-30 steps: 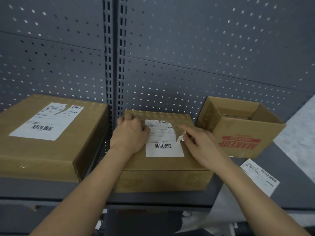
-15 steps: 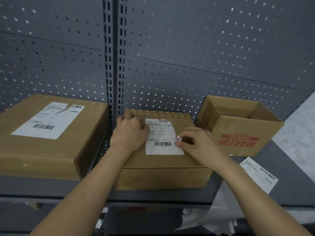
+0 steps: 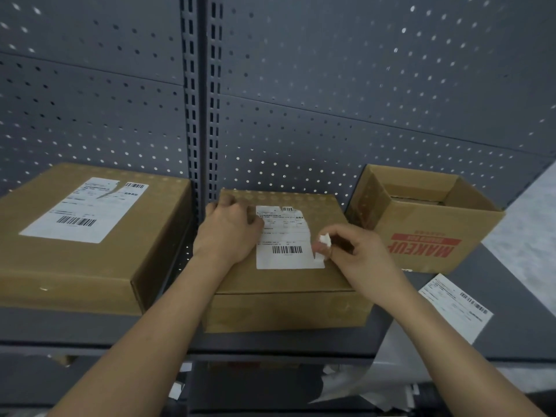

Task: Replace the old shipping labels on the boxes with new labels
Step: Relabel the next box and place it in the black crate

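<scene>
- On top of the middle box [image 3: 282, 281], your right hand [image 3: 361, 254] is now pinching a small white scrap [image 3: 325, 239] between thumb and fingertip, lifted off the cardboard. A second ago those fingers were lying straighter and only picking at a raised flap on the right edge of the old label [image 3: 282, 236].
- Half a second ago you were closing the pinch on that flap. Now the piece is sitting curled in your grip and looking torn free, so the paper seems to be coming away in bits, not as one sheet.
- Most of the old label is staying flat on the box top with its barcode whole. A ragged bite is showing along the right edge, and the lower right corner is curling up just beside your thumb.
- Your left hand [image 3: 228, 233] is keeping its place, palm down to the left of the label. Its fingers are bending over the far left corner and clamping the box steady.
- For the task, removal is looking barely started on this box. You are probably needing a fresh hold, and that curling lower corner is looking like the best place, peeled low and slowly.
- Waiting nearby, a loose label [image 3: 455, 307] is lying flat on the shelf [image 3: 526, 326] in front of the open box [image 3: 427, 233]. The left box [image 3: 90, 266] is carrying its own stuck label [image 3: 81, 212], torn at the top.
</scene>
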`<action>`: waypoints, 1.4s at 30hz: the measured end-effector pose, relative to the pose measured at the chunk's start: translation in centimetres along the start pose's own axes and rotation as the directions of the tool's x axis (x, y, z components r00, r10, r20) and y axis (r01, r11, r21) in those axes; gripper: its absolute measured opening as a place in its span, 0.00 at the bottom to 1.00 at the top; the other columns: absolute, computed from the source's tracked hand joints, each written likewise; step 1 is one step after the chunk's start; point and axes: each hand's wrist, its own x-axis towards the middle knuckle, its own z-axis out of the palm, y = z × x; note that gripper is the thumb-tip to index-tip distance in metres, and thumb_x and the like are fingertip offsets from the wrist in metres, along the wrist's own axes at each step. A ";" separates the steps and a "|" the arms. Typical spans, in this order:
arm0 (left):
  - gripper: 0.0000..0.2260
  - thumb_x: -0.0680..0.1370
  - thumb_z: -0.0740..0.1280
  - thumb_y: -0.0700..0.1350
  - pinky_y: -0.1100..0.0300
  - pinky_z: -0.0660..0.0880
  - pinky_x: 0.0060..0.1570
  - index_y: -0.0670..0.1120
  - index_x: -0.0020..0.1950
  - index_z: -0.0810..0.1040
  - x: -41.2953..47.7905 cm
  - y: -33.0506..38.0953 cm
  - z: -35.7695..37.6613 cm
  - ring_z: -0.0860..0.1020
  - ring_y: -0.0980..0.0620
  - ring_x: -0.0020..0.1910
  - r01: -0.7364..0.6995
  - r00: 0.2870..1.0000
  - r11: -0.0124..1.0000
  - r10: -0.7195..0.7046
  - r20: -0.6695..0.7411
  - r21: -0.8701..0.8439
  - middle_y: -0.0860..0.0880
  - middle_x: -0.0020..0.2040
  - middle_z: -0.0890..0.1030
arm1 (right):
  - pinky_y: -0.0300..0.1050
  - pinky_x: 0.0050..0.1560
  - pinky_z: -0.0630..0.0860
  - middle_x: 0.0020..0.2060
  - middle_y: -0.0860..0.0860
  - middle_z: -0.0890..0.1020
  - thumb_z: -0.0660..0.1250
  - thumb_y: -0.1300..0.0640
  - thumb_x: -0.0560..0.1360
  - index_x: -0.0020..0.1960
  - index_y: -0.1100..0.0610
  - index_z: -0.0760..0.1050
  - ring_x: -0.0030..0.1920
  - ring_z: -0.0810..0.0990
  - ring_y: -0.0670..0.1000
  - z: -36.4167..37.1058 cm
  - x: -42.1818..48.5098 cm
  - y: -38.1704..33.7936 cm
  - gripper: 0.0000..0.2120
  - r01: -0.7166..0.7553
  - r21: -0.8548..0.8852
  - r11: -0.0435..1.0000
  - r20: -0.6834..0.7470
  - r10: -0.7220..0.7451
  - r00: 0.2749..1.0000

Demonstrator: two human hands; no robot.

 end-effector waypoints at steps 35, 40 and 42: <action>0.17 0.80 0.60 0.52 0.41 0.73 0.60 0.44 0.62 0.78 -0.1 0.2 0.1 0.63 0.38 0.70 0.005 1.000 1.000 -0.005 0.008 0.018 0.44 0.69 0.69 | 0.29 0.43 0.70 0.47 0.43 0.75 0.66 0.50 0.78 0.54 0.48 0.83 0.42 0.75 0.40 -3.0 1.1 0.1 0.09 0.392 -0.447 0.804 0.495 -0.143 0.857; 0.16 0.80 0.60 0.52 0.41 0.72 0.60 0.45 0.61 0.78 -0.1 0.1 0.2 0.63 0.39 0.70 0.001 1.000 1.000 -0.001 0.010 0.011 0.45 0.68 0.70 | 0.34 0.43 0.67 0.50 0.44 0.73 0.63 0.50 0.81 0.56 0.51 0.81 0.48 0.74 0.47 -2.6 1.7 -0.6 0.10 0.426 -0.545 0.722 0.525 -0.102 0.845; 0.15 0.80 0.60 0.52 0.42 0.72 0.60 0.45 0.60 0.78 -0.2 0.1 0.3 0.63 0.39 0.70 -0.001 1.000 1.000 0.001 0.010 0.000 0.45 0.67 0.70 | 0.40 0.48 0.68 0.51 0.47 0.74 0.61 0.44 0.78 0.57 0.52 0.79 0.51 0.74 0.49 -2.5 1.9 -1.0 0.17 0.491 -0.581 0.649 0.588 -0.081 0.804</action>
